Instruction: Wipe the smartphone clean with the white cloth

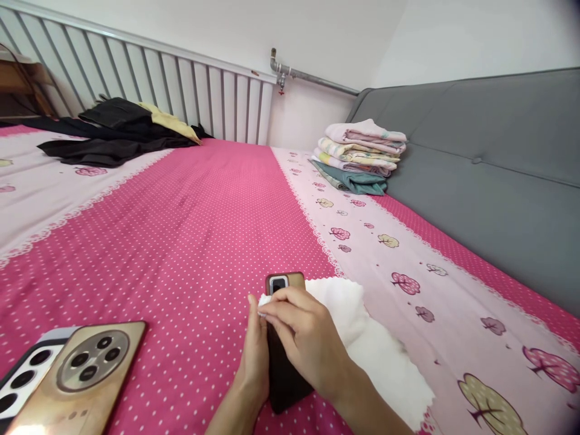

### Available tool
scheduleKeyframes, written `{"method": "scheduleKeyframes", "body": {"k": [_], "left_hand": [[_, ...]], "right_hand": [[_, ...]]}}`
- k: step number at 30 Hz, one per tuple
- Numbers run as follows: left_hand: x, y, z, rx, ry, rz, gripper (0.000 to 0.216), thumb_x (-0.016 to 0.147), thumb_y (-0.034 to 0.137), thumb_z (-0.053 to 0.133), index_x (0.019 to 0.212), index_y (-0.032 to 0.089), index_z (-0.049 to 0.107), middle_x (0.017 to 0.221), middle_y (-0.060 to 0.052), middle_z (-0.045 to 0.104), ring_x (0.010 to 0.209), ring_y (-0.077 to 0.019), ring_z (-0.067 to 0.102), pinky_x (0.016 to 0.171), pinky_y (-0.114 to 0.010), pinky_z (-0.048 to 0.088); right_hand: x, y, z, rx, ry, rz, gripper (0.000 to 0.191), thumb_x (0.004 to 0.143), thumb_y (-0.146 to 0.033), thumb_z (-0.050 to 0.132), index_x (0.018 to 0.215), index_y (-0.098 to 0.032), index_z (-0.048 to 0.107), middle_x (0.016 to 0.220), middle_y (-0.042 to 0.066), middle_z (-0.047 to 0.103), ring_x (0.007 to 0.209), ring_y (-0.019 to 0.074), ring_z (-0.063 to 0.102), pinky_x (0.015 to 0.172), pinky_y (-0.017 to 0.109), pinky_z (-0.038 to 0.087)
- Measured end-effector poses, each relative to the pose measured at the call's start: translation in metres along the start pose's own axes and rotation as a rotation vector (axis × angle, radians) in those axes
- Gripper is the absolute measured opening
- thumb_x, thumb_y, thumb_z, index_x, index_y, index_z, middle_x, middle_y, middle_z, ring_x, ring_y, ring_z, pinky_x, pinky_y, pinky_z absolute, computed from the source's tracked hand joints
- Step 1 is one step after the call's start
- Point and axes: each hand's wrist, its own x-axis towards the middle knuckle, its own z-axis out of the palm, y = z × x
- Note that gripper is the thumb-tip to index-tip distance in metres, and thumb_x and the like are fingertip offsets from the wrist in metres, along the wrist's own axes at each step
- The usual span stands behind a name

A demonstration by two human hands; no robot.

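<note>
A dark smartphone (285, 368) with a brownish edge lies back side up in front of me, its camera block near the top. Along its left edge, my left hand (254, 350) grips it, thumb pointing up; its other fingers are mostly hidden. My right hand (308, 338) reaches over the phone's back. Between its thumb and fingertips it pinches a small bit of white tissue (263, 300), close below the camera block. A larger white cloth or tissue sheet (385, 356) is spread on the bed, partly under my right forearm.
At the lower left, a gold phone (97, 386) with a round camera ring overlaps a second phone (27, 374). Folded fabrics (360, 157) are stacked by the grey headboard (489, 139). Dark clothes (113, 136) lie at the far left, before a white radiator (181, 90).
</note>
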Motion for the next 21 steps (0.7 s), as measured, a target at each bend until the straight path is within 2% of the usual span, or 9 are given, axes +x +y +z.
{"method": "scheduleKeyframes", "body": {"k": [4,10,17,21], "left_hand": [[-0.002,-0.003,0.002,0.046,-0.073,-0.034,0.049,0.083,0.051,0.050,0.110,0.012,0.064,0.091,-0.009,0.071,0.098,-0.0228,0.063,0.093,-0.030,0.042],[-0.006,-0.003,0.006,0.072,-0.168,-0.161,0.052,0.084,0.052,0.047,0.113,0.012,0.063,0.089,-0.011,0.072,0.093,-0.0250,0.065,0.090,-0.034,0.044],[-0.001,0.001,0.002,-0.017,-0.232,-0.178,0.055,0.084,0.053,0.045,0.108,0.007,0.064,0.083,-0.012,0.072,0.085,-0.0253,0.067,0.083,-0.035,0.048],[0.001,0.007,0.000,-0.100,-0.192,-0.171,0.053,0.085,0.052,0.044,0.109,0.009,0.064,0.086,-0.012,0.071,0.085,-0.0256,0.067,0.082,-0.036,0.049]], "right_hand": [[0.003,0.001,-0.002,-0.052,0.161,0.006,0.023,0.088,-0.009,0.049,0.095,-0.017,0.069,0.088,0.006,0.061,0.085,0.0167,0.057,0.075,0.028,0.051],[0.004,0.009,-0.012,-0.120,0.304,0.043,0.025,0.087,-0.008,0.049,0.101,-0.016,0.068,0.090,0.006,0.061,0.083,0.0160,0.058,0.074,0.029,0.051],[0.004,0.018,-0.014,-0.227,0.277,0.112,0.023,0.084,-0.007,0.052,0.097,-0.015,0.069,0.089,0.006,0.063,0.082,0.0167,0.059,0.076,0.029,0.050],[0.003,0.018,-0.010,-0.225,0.151,0.152,0.021,0.083,-0.006,0.053,0.093,-0.015,0.069,0.088,0.005,0.063,0.082,0.0164,0.060,0.077,0.028,0.049]]}}
